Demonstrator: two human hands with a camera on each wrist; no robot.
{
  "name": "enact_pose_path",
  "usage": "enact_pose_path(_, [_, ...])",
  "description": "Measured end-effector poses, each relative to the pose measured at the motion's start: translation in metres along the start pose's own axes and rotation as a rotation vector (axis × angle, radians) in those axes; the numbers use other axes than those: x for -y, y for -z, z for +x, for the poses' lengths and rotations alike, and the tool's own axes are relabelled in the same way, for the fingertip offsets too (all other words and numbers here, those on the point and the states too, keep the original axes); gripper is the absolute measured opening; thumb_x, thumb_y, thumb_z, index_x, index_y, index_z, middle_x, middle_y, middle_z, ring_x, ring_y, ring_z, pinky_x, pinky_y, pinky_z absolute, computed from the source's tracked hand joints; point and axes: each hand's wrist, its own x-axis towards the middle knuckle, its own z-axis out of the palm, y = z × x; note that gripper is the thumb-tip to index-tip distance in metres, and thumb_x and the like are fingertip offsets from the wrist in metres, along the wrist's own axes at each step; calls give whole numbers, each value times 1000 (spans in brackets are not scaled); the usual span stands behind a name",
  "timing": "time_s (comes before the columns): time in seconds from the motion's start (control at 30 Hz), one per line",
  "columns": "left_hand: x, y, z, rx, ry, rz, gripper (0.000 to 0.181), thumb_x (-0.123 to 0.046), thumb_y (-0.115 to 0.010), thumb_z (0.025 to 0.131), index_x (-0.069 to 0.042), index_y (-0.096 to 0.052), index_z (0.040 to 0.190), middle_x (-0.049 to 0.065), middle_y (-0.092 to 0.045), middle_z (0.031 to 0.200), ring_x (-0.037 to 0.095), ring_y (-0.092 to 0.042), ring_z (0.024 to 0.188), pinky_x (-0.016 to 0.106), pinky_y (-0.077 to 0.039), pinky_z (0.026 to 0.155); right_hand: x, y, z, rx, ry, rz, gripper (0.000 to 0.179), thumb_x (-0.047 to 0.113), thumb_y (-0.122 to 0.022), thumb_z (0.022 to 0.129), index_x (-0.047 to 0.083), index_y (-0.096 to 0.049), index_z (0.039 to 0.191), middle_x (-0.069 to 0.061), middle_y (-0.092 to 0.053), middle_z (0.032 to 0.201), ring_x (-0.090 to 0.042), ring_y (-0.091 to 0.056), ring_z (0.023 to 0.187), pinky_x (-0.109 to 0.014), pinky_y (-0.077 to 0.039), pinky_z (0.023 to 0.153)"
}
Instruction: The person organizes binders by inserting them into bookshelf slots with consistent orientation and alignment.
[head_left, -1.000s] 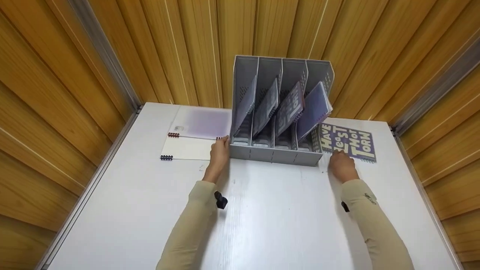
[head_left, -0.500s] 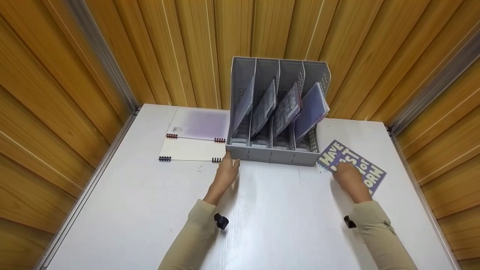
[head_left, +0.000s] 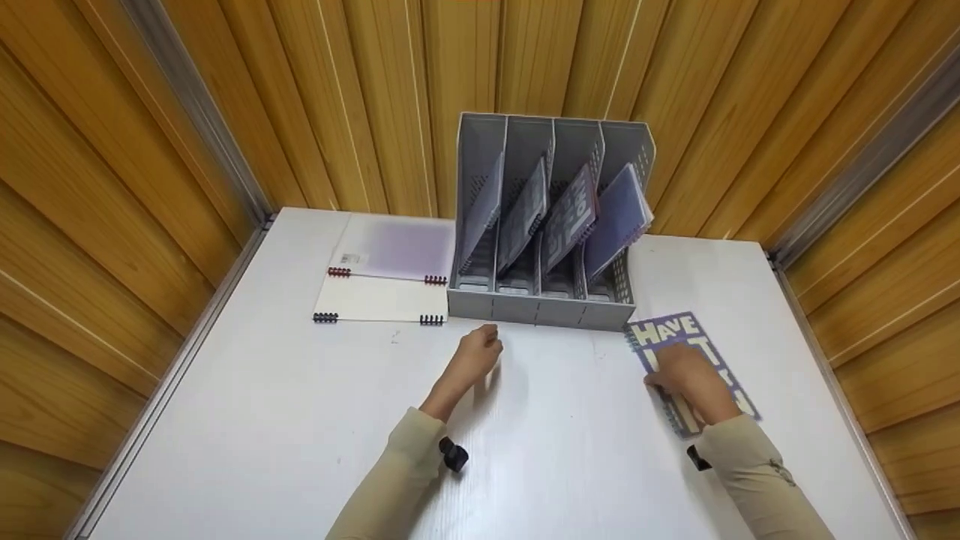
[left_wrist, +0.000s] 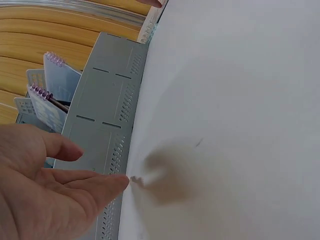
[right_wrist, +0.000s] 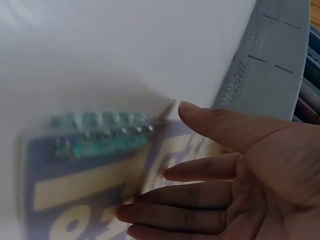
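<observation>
My right hand lies over a spiral notebook with a purple cover and large cream letters, at the right of the table. The right wrist view shows its fingers fairly straight against the cover, with the thumb apart from them. A teal coil binding runs along the notebook's edge, blurred there. My left hand hovers in front of the grey file organizer, nothing between its thumb and extended fingers in the left wrist view.
Several spiral notebooks lean in the organizer's compartments, a purple one rightmost. Left of it lie a notebook with a purple-tinted cover and a cream notebook. Wood-look panels wall the white table.
My right hand has drawn the lettered notebook from beside the organizer toward me and turned it. My left hand has come off the organizer's front left corner, moving right and nearer.
</observation>
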Motion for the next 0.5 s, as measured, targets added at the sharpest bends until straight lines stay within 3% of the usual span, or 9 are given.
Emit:
enact_pose_path(0.13, [-4,-6,-4,33,-5,-9,42,-8,-47,104,12,-49,142,27,-57,140,38,-53,133,44,-45,109,3,1,-3,1,-127,128,35,23,-66,98,-11,-61,103,-18,-59,84,-29,-59,74,-42,-54,65])
enact_pose_path(0.2, [-6,-12,-7,59,-2,-19,42,-8,-48,104,10,-50,141,25,-59,138,36,-55,132,43,-46,108,4,-2,-2,-16,-149,150,41,26,-66,98,-14,-60,108,-18,-59,84,-28,-59,74,-40,-53,64])
enact_pose_path(0.33, [-12,-26,-12,125,-12,-46,40,-10,-51,103,8,-54,139,21,-63,134,32,-61,124,40,-51,101,8,-11,4,-9,-156,196,35,23,-70,95,-11,-62,98,-12,-58,76,-22,-58,64,-31,-50,54])
enact_pose_path(0.5, [-20,-44,-17,225,3,-174,39,-6,-51,101,6,-55,138,19,-65,129,30,-68,107,38,-59,85,12,-14,10,-71,-135,176,20,12,-69,89,0,-58,79,-9,-55,67,-20,-54,57,-28,-43,50])
